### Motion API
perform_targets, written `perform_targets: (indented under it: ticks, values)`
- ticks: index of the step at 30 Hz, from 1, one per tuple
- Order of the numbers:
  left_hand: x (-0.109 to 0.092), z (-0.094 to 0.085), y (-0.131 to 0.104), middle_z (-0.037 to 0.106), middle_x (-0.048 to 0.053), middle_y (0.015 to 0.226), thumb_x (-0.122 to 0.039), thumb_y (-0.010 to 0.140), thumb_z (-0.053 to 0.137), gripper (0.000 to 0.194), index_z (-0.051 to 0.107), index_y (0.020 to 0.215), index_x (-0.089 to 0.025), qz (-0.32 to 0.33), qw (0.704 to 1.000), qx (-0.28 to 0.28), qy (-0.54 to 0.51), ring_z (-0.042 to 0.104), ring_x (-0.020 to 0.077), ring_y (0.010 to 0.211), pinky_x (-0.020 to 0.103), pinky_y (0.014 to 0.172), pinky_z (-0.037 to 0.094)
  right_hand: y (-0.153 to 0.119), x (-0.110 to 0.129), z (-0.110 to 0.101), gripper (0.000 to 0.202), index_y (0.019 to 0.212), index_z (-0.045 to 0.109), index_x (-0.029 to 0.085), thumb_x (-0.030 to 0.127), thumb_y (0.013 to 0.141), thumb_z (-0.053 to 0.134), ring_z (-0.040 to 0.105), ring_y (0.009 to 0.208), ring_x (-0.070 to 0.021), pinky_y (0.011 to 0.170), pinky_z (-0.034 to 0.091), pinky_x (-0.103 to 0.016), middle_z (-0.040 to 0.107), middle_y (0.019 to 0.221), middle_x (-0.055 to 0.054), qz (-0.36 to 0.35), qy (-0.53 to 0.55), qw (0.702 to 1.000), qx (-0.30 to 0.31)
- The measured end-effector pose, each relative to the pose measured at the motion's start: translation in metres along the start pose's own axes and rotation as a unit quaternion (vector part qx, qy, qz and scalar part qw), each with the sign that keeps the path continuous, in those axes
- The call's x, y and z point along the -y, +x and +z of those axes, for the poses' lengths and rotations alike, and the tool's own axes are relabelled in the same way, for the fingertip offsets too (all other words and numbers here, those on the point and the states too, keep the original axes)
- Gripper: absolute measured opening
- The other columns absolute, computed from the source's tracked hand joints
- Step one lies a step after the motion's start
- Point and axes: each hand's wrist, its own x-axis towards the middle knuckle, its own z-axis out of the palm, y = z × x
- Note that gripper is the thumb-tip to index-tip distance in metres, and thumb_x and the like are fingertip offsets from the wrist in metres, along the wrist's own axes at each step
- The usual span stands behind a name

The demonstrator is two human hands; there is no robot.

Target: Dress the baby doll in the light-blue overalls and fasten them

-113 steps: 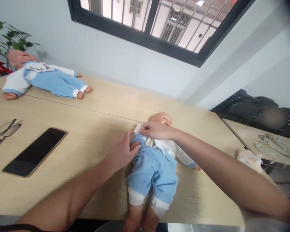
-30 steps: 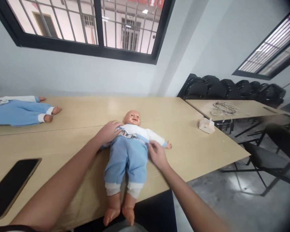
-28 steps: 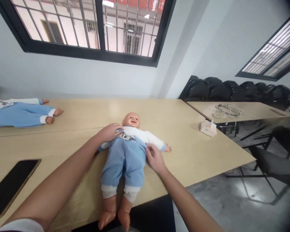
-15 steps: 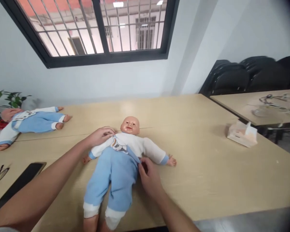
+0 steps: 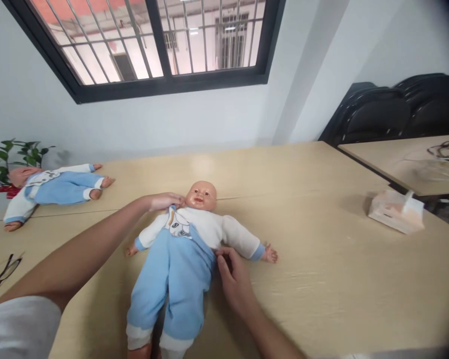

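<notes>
A baby doll lies on its back in front of me, its arms spread. It wears a white top and light blue overalls with a cartoon animal bib on the chest. My left hand is beside the doll's neck and shoulder, fingers closed together above the bib's upper corner; what the fingertips hold is hidden. At the doll's other side, below its outstretched arm, my right hand has thumb and forefinger pinched at the waist edge of the overalls.
A second, similarly dressed doll lies at the left by a potted plant. Eyeglasses rest near my left arm. A tissue pack sits on the right of the table. Stacked black chairs stand behind.
My left hand has moved up from the doll's chest toward its neck. The bib lies flatter and further toward that shoulder. My right hand stays at the waist. The view has shifted slightly left.
</notes>
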Motion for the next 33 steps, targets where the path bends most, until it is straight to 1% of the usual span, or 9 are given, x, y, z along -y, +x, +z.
perform_targets:
  ticks: [3,7,11,15,18,23,27,31,33]
  values:
    - [0.004,0.008,0.000,0.063,0.003,0.077,-0.068,0.080,0.065,0.050,0.065,0.080,-0.018,0.028,0.999,-0.013,0.040,0.056,0.0189,0.072,0.030,0.068,0.047,0.002,-0.003,0.004,0.015,0.101,0.062,0.020,0.034,0.096,0.056,0.059,0.094,-0.0250,0.086,0.046,-0.038,0.065,0.099,-0.007,-0.050,-0.076,0.996,-0.002]
    - [0.007,0.011,-0.032,0.067,0.009,0.103,-0.066,0.090,0.054,0.050,0.064,0.099,-0.017,0.077,0.988,-0.097,0.091,0.060,0.0248,0.097,0.037,0.089,0.048,0.003,-0.006,0.007,0.020,0.094,0.065,0.020,0.035,0.099,0.052,0.062,0.090,-0.0249,0.083,0.047,-0.037,0.068,0.094,-0.008,-0.061,-0.103,0.992,-0.026]
    - [-0.012,0.026,-0.073,0.067,0.009,0.110,-0.055,0.096,0.052,0.039,0.064,0.108,-0.020,0.199,0.934,-0.185,0.231,0.059,0.0271,0.108,0.041,0.099,0.044,0.008,-0.004,0.008,0.029,0.096,0.067,0.019,0.042,0.100,0.049,0.062,0.080,-0.0231,0.073,0.047,-0.034,0.070,0.088,-0.006,-0.009,-0.050,0.998,-0.049]
    - [-0.042,0.056,-0.088,0.069,0.007,0.125,-0.049,0.094,0.063,0.036,0.066,0.121,-0.026,0.282,0.888,-0.051,0.361,0.059,0.0288,0.120,0.041,0.105,0.042,0.018,0.003,0.007,0.036,0.085,0.062,0.020,0.048,0.100,0.045,0.060,0.079,-0.0230,0.074,0.048,-0.035,0.068,0.083,-0.005,0.005,0.007,0.998,-0.061]
    - [-0.055,0.072,-0.079,0.071,0.008,0.120,-0.042,0.096,0.059,0.027,0.068,0.114,-0.025,0.271,0.882,-0.023,0.384,0.061,0.0288,0.117,0.040,0.101,0.043,0.025,0.008,0.005,0.039,0.081,0.060,0.021,0.052,0.099,0.043,0.059,0.082,-0.0229,0.080,0.049,-0.036,0.067,0.084,-0.005,0.010,0.058,0.997,-0.055]
    - [-0.064,0.076,-0.063,0.070,0.007,0.100,-0.040,0.101,0.045,0.027,0.064,0.101,-0.021,0.242,0.916,0.016,0.321,0.064,0.0236,0.096,0.034,0.086,0.048,0.025,0.009,0.006,0.040,0.083,0.058,0.021,0.057,0.097,0.047,0.054,0.078,-0.0204,0.074,0.047,-0.033,0.062,0.080,-0.002,-0.001,0.038,0.998,-0.048]
    - [-0.073,0.074,-0.061,0.069,0.004,0.095,-0.048,0.102,0.041,0.033,0.061,0.103,-0.021,0.204,0.939,0.062,0.270,0.063,0.0191,0.082,0.028,0.073,0.047,0.019,0.007,-0.003,0.031,0.091,0.062,0.019,0.044,0.100,0.046,0.057,0.080,-0.0207,0.078,0.047,-0.034,0.065,0.086,-0.004,-0.058,-0.066,0.995,-0.054]
    - [-0.081,0.075,-0.056,0.073,0.002,0.092,-0.045,0.093,0.058,0.025,0.067,0.102,-0.024,0.197,0.905,0.103,0.361,0.064,0.0202,0.081,0.027,0.069,0.043,0.005,-0.001,-0.047,0.027,0.110,0.065,0.018,0.038,0.097,0.052,0.057,0.106,-0.0306,0.100,0.041,-0.048,0.067,0.109,-0.014,-0.113,-0.298,0.928,-0.195]
    - [-0.084,0.076,-0.054,0.073,0.002,0.092,-0.039,0.091,0.058,0.020,0.068,0.098,-0.023,0.204,0.894,0.099,0.387,0.064,0.0203,0.080,0.028,0.068,0.042,-0.002,-0.011,-0.073,0.042,0.126,0.060,0.016,0.042,0.092,0.060,0.052,0.119,-0.0357,0.106,0.036,-0.054,0.064,0.124,-0.019,-0.098,-0.376,0.891,-0.236]
